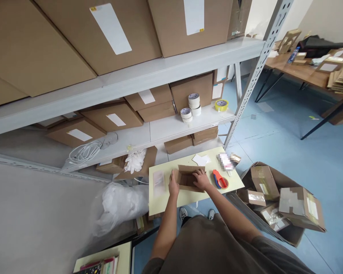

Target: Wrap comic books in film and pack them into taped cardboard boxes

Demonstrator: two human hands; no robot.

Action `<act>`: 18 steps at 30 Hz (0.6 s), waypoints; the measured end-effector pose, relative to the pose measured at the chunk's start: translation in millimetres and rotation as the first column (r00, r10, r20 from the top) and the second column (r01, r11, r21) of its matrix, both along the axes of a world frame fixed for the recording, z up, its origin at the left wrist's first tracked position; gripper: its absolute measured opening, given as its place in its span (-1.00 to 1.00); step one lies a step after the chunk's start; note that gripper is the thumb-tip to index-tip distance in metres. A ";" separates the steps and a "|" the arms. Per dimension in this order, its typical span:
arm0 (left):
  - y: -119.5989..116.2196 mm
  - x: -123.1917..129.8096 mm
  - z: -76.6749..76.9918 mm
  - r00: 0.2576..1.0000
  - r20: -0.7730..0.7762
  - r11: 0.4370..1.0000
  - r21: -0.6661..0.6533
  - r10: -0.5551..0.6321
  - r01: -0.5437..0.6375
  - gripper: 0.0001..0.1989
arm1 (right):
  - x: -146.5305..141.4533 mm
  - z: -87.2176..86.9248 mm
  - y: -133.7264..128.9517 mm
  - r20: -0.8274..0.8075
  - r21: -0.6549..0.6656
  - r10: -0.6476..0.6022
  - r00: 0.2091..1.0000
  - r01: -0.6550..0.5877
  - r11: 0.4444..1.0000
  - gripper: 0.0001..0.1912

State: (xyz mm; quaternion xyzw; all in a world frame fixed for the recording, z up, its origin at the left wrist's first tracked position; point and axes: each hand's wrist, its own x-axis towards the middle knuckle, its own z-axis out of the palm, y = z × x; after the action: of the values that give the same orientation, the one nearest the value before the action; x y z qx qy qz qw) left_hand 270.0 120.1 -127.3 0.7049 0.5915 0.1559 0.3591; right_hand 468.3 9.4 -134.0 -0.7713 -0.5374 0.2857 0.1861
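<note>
Dark shirt (200,243) occupies the bottom centre. Above it I observe an open carton (186,178), opening upward, long axis left-to-right. Left hand (173,185): extended, against its left end. Right hand (201,180): half-open over its right end; I cannot tell whether it grips. Support: pale table (159,203), lower centre; blue floor (282,150), right.

- Lower centre: the person's left hand (173,184) and right hand (200,180) touch an open cardboard box (186,179) on a pale-yellow table (157,203).
- Right of centre: red tape dispenser (216,176).
- Lower right: taped parcels (264,179).
</note>
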 end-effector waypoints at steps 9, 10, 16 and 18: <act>-13.8 -12.9 -16.1 0.993 -0.087 0.995 0.055 -0.076 0.081 -0.30 | 19.0 -23.1 -18.4 -0.031 -0.118 0.073 0.997 -0.076 0.990 0.45; -15.1 -16.0 -17.8 0.985 -0.130 0.992 0.050 -0.111 0.119 -0.18 | 19.6 -24.1 -17.1 -0.031 -0.133 0.090 0.995 -0.093 0.987 0.52; -5.7 -32.9 -19.6 0.906 -0.285 0.938 -0.244 -0.313 0.247 0.45 | 18.2 -29.3 -4.5 -0.017 -0.209 0.127 0.992 -0.127 0.970 0.66; -2.3 -34.4 -20.5 0.898 -0.272 0.912 -0.321 -0.346 0.254 0.49 | 16.4 -29.4 -0.1 0.004 -0.236 0.113 0.994 -0.109 0.966 0.66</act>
State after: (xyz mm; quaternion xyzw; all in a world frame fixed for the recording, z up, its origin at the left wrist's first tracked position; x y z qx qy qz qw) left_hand 235.6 117.8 -147.8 0.7470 0.5411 -0.1039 0.3720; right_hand 484.7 9.3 -163.4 -0.7589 -0.5438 0.3507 0.0725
